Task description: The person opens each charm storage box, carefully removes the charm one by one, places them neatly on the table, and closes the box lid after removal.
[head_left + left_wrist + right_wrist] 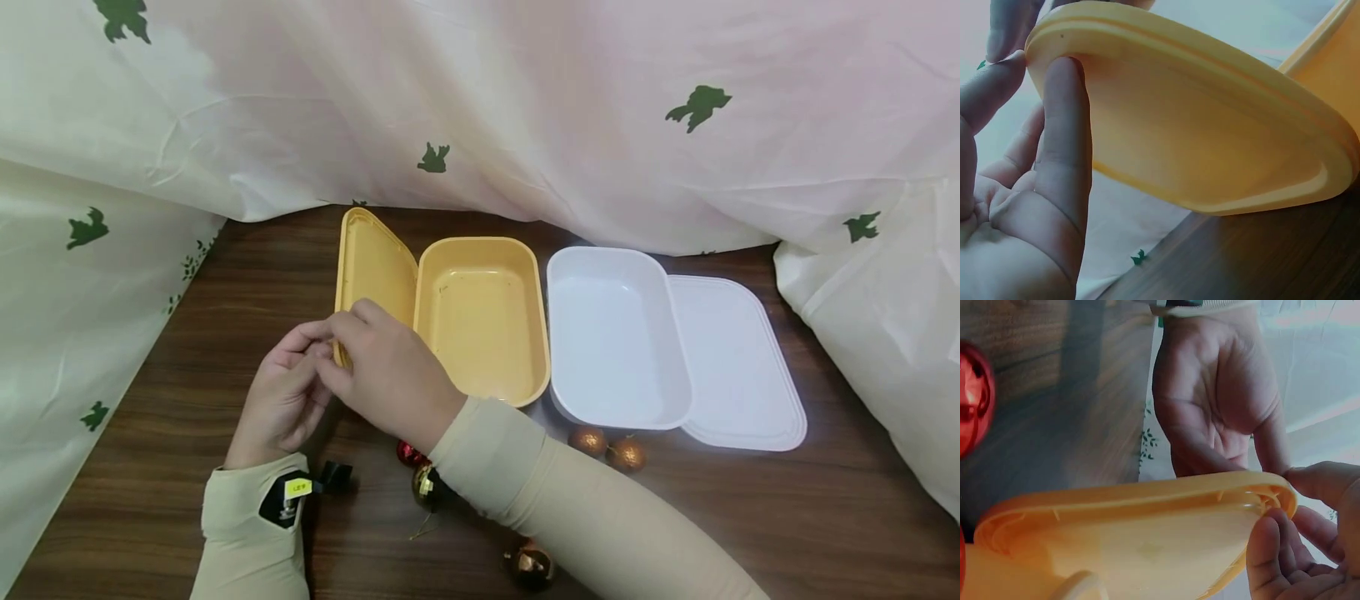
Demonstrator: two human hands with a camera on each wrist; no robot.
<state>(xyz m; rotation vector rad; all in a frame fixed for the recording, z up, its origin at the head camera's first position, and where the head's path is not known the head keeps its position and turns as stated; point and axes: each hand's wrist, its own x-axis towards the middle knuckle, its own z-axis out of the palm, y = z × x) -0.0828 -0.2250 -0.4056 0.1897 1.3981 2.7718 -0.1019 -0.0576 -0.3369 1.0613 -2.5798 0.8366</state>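
A yellow lid (375,262) stands tilted up on its edge, against the left side of the yellow container (487,333). My left hand (279,400) pinches its near corner, one finger lying along the outer face in the left wrist view. At the same corner, the right hand (393,375) grips the rim, with fingertips (1266,534) on the lid's inner side in the right wrist view. Both hands almost meet there. From the head, the right hand hides part of that corner.
A white container (611,342) stands right of the yellow one, beside a flat white lid (738,367). Two orange ornaments (626,454) lie in front. A red ball (410,453), a gold ball (424,485) and a copper ball (531,567) lie near the right sleeve.
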